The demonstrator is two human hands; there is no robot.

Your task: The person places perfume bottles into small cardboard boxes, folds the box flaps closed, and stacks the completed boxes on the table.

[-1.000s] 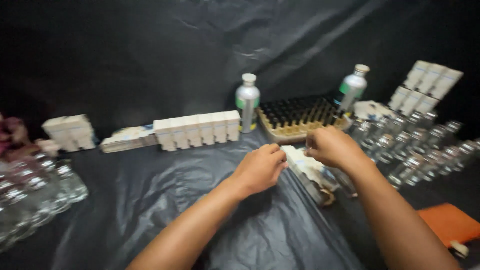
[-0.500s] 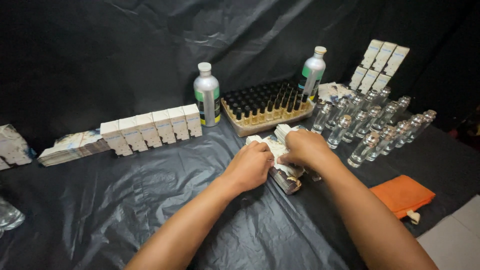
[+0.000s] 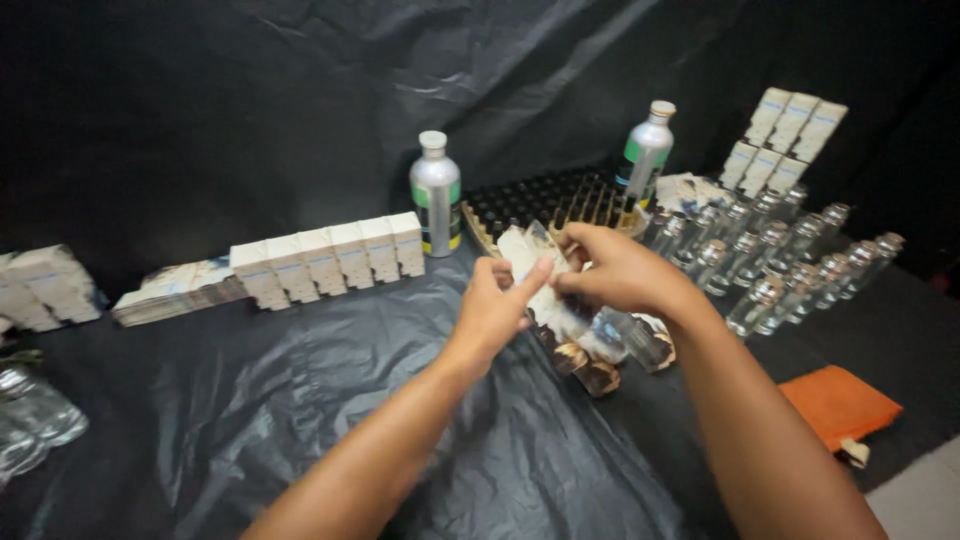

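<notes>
Head view shows both hands raised higher than half a second ago, when they pressed low on the pile of flat cartons. Now the left hand [image 3: 497, 305] and right hand [image 3: 612, 268] hold a flat white carton [image 3: 528, 258] between them, fingers pinched on its edges, lifted above the pile of flat cartons [image 3: 600, 345] lying on the black sheet surface [image 3: 300, 390]. The camera has swung, so the row of white boxes [image 3: 330, 255] sits further toward 10 o'clock than before.

At 12 o'clock stands a silver bottle [image 3: 436, 195], just beside the tray of dark caps [image 3: 545, 200]; a second silver bottle [image 3: 647, 150] stands at 1 o'clock. Clear glass bottles [image 3: 780, 260] crowd close at 2 o'clock, near the right forearm. An orange cloth [image 3: 838, 405] lies at 4 o'clock by the surface edge. Open sheet spreads from 7 to 9 o'clock, with more glass bottles [image 3: 35, 415] at the far left edge.
</notes>
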